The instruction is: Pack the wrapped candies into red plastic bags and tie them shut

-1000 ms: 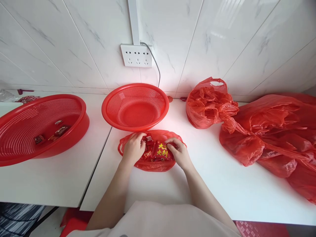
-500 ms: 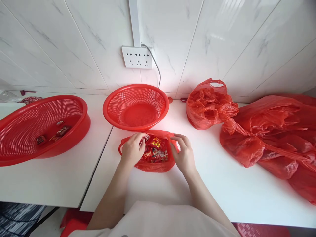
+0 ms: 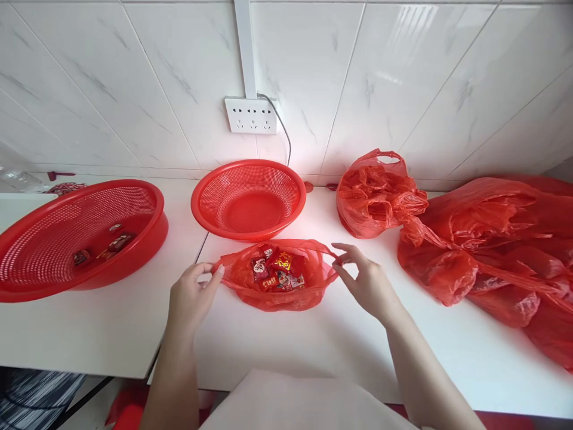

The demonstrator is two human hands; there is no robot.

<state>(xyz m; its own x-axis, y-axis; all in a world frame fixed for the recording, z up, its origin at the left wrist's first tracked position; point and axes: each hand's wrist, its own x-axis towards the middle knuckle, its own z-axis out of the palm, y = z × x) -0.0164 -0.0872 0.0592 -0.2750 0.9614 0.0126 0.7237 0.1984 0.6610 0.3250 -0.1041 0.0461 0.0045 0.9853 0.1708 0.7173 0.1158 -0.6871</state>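
Note:
A red plastic bag rests on the white table in front of me, its mouth stretched wide. Inside it lie several small red snack packets, some with yellow or white lettering. My left hand pinches the bag's left handle between thumb and fingers. On the other side, my right hand grips the right handle the same way. Just behind the bag stands a red perforated basket with nothing visible inside.
At left, another red basket holds a few small packets. A tied red bag and larger full red bags occupy the right side. A power socket panel with a cable is on the tiled wall behind.
My hands have moved apart from the bag's opening, out to its two handles, and now pull them sideways. The bag's mouth is wider and flatter. The view has tilted slightly up.

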